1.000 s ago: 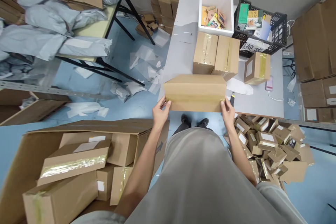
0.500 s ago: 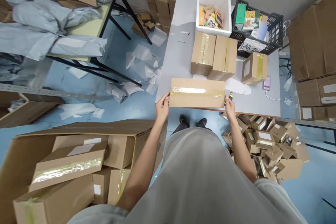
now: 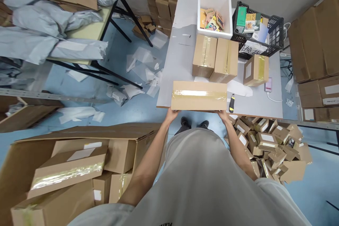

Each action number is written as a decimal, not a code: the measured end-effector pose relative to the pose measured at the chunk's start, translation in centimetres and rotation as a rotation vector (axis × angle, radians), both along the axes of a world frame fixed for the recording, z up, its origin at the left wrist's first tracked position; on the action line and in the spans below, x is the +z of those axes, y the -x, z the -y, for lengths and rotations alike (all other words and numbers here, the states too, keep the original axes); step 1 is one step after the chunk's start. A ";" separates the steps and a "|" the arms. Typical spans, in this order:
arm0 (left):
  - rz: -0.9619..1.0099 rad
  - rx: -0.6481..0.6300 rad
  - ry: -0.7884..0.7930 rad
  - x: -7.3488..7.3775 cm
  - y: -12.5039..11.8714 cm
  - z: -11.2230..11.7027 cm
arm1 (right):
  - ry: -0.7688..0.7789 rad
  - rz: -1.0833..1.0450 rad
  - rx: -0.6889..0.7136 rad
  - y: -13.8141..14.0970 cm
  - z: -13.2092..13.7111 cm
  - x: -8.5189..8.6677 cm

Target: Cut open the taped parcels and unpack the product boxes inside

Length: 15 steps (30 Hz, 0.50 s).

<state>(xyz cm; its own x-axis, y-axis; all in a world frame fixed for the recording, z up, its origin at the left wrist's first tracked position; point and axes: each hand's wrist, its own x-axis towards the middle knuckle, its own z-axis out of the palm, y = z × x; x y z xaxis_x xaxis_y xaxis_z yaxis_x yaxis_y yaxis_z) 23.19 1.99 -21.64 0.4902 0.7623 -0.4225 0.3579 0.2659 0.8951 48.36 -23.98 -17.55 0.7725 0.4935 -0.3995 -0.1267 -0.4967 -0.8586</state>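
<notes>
A long cardboard box (image 3: 199, 102) closed with clear tape lies at the front edge of the table, its near side at or just over that edge. My left hand (image 3: 172, 116) is at its near left corner and my right hand (image 3: 222, 116) at its near right corner. Both hands grip the box from below, their fingertips hidden under it. Just right of the box, a yellow and black utility knife (image 3: 232, 103) lies on the table. Behind the box stand two taped cartons (image 3: 204, 56), side by side.
On the grey table (image 3: 180, 56) stand a white foam box (image 3: 229, 14), a black crate (image 3: 278, 35), a small carton (image 3: 256, 70) and a phone (image 3: 268, 84). A big carton (image 3: 148, 141) of boxes is at lower left. Flattened cardboard (image 3: 275, 148) heaps at right.
Both hands have moved from the box's short ends to its near lower corners, closer together. The utility knife beside my right hand now lies uncovered on the table. The box has barely moved.
</notes>
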 end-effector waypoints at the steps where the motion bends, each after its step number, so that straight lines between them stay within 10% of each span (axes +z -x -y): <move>1: -0.003 0.009 0.009 0.2 -0.1 0.1 | 0.002 -0.006 0.001 0.0 -0.1 0.2; 15: -0.067 0.223 -0.161 5.2 4.3 4.1 | -0.047 0.068 0.049 3.5 3.4 6.0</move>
<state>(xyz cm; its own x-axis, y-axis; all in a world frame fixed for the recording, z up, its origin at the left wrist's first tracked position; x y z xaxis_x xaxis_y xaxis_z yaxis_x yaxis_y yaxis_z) 18.94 -2.14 -16.44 0.2783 0.9081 -0.3129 0.3664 0.2008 0.9085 44.81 -27.38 -11.53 0.7716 0.5486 -0.3220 -0.0433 -0.4598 -0.8870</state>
